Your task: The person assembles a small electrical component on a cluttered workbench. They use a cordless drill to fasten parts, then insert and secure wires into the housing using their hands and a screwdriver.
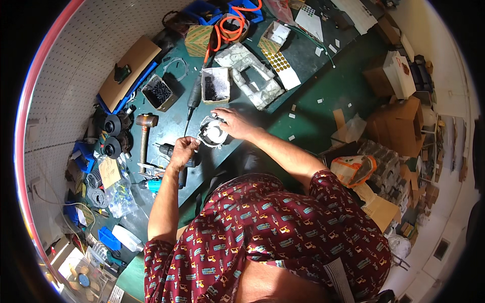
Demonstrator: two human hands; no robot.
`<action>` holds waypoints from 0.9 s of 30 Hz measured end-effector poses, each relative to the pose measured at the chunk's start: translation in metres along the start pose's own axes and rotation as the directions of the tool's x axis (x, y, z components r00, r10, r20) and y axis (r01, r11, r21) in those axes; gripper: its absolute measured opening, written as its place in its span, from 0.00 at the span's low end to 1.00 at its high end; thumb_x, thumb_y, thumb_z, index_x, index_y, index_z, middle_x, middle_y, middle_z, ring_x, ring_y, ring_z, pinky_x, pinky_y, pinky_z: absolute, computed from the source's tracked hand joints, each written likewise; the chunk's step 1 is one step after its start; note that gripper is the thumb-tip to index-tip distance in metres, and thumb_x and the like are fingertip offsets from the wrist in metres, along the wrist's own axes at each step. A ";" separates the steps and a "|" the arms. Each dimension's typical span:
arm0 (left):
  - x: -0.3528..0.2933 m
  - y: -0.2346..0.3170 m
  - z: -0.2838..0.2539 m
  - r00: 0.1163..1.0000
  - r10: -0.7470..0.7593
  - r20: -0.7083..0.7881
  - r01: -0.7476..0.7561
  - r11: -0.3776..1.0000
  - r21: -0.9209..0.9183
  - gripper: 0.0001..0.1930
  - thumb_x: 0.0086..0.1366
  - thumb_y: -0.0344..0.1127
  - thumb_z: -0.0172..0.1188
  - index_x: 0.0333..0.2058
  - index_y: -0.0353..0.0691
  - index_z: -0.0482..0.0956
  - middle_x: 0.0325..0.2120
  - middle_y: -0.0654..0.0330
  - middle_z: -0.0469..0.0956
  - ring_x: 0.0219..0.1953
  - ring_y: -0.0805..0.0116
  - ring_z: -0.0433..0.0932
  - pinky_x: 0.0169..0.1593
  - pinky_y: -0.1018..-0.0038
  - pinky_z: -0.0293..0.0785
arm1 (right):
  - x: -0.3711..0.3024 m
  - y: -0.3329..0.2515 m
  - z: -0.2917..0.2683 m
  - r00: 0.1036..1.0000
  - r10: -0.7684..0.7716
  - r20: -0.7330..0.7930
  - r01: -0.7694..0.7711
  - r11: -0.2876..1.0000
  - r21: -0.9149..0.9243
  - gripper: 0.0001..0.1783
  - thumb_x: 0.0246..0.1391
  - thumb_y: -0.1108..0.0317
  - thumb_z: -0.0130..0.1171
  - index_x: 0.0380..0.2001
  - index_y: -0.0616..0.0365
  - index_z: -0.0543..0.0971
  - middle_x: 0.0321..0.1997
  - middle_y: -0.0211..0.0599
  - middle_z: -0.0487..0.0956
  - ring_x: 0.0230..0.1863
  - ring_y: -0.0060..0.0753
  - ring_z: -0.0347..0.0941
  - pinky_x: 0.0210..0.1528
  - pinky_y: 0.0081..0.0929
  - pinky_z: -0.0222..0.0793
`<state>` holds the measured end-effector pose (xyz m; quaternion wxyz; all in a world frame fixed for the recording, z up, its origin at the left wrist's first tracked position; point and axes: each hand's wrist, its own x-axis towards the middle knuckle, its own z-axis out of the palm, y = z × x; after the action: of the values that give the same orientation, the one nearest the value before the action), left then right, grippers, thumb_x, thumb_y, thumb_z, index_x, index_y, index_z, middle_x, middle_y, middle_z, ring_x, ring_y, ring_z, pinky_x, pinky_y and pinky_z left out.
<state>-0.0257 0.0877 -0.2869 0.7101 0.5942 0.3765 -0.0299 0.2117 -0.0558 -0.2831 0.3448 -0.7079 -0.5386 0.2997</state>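
Note:
A round white and metal housing (216, 134) with an uneven rim sits at the near edge of the workbench in front of me. My right hand (231, 124) grips its far right side, fingers curled over the rim. Just left of the housing, my left hand (185, 149) is closed in a pinch; whatever is between its fingertips is too small to make out. Under and beside that hand lies a dark power drill (166, 150), partly covered by it. Beyond, an electric screwdriver (194, 96) with a long thin bit points toward my left hand, its orange coiled cord (228, 31) running away behind it.
Behind the housing stands a white box of small dark screws (215, 86), beside a wrapped foam frame (256, 76). A hammer (145, 132), a teal power tool (150, 185) and a box of black parts (159, 94) lie left. Cartons (396, 123) crowd the right.

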 end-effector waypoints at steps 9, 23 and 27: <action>0.015 0.008 -0.013 0.968 -0.135 0.212 0.173 0.970 -0.172 0.07 0.68 0.36 0.65 0.33 0.40 0.79 0.23 0.69 0.77 0.21 0.81 0.69 0.24 0.83 0.66 | 0.004 0.013 0.001 0.998 -0.043 0.041 0.043 0.999 0.003 0.29 0.61 0.66 0.57 0.65 0.57 0.70 0.68 0.46 0.70 0.69 0.47 0.64 0.72 0.41 0.56; -0.002 -0.018 0.011 0.999 0.048 -0.017 -0.050 0.976 -0.212 0.09 0.72 0.38 0.61 0.36 0.40 0.79 0.28 0.66 0.81 0.25 0.78 0.74 0.32 0.80 0.75 | 0.007 0.012 0.000 0.996 -0.042 0.077 0.041 0.999 0.013 0.29 0.59 0.69 0.57 0.65 0.56 0.70 0.69 0.46 0.68 0.70 0.48 0.62 0.73 0.41 0.55; 0.006 -0.022 0.003 0.995 -0.062 0.084 0.087 0.939 -0.334 0.11 0.73 0.41 0.60 0.36 0.39 0.80 0.27 0.64 0.81 0.26 0.77 0.76 0.29 0.79 0.76 | 0.009 0.012 0.000 0.996 -0.043 0.076 0.042 0.999 0.012 0.29 0.58 0.69 0.57 0.64 0.57 0.70 0.69 0.46 0.69 0.70 0.48 0.62 0.73 0.41 0.55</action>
<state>-0.0306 0.0809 -0.3084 0.8129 0.4477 0.3723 -0.0133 0.2201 -0.0490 -0.2932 0.3339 -0.6825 -0.5648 0.3220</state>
